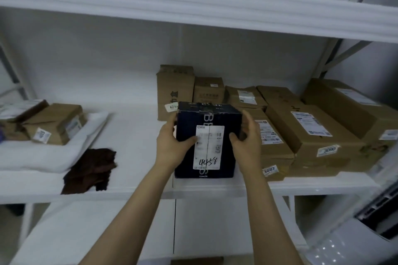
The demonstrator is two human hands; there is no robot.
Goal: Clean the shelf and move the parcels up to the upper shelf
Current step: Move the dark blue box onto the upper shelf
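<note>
A dark blue parcel (pixel 224 118) with a white label marked 4458 stands near the front edge of the white middle shelf (pixel 133 133). My left hand (pixel 172 142) grips its left side, thumb on the front face. My right hand (pixel 245 140) grips its right side, thumb on the front by the label. Several brown cardboard parcels (pixel 310 135) lie packed together to the right and behind. The upper shelf (pixel 193 6) runs across the top of the view. A dark brown cloth (pixel 92 168) lies crumpled on the shelf to the left.
Two brown parcels (pixel 53 122) rest on a folded white cloth (pixel 49 157) at the far left. A tall carton (pixel 174 90) stands behind the blue parcel. A lower shelf (pixel 107 232) sits below, and a white appliance (pixel 349 245) is at the bottom right.
</note>
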